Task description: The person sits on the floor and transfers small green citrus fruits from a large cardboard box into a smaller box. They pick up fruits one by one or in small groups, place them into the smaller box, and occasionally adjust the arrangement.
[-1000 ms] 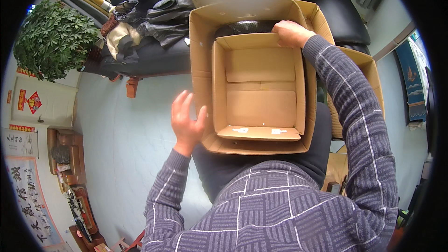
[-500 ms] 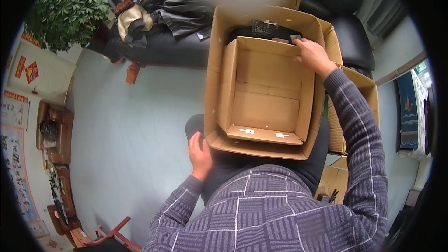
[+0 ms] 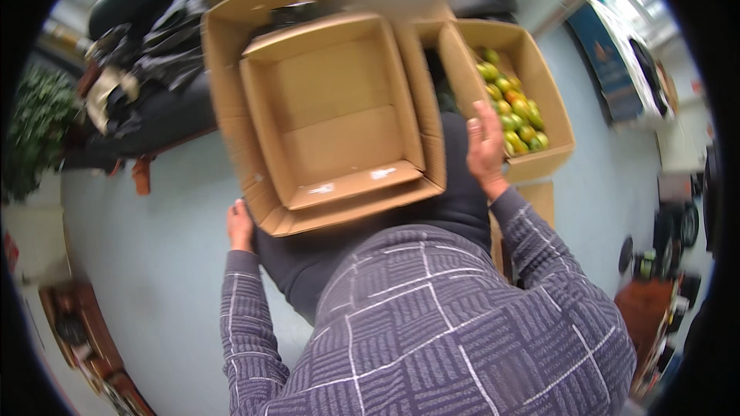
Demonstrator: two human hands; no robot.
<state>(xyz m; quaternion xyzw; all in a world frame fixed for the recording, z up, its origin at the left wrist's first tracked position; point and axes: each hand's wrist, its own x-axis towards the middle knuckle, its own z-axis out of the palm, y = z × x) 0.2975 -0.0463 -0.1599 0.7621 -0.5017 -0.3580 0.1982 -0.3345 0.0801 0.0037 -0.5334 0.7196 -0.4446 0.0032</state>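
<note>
A small open cardboard box [image 3: 339,119] sits inside a larger open cardboard box [image 3: 230,119] in front of me, by my knees. Just outside the larger box's near left corner is my left hand [image 3: 240,227], its fingers extended and holding nothing. My right hand [image 3: 486,146] is open, fingers upward, beside the near left corner of another carton [image 3: 543,166]. That carton holds many green and reddish tomatoes [image 3: 512,108]. Whether the right fingers touch its wall, I cannot tell. Between the two cartons a dark gap is partly hidden.
Behind the boxes runs a black sofa [image 3: 173,104] with dark clothing [image 3: 173,35] on it. A leafy plant [image 3: 42,123] stands at the far left, and brown wooden furniture [image 3: 81,331] below it. A pale blue-grey floor [image 3: 154,254] spreads to the left.
The view has swung right, bringing the tomatoes into sight. My right hand has left the small box's far right edge and come nearer, beside the tomato carton. My left hand stays low.
</note>
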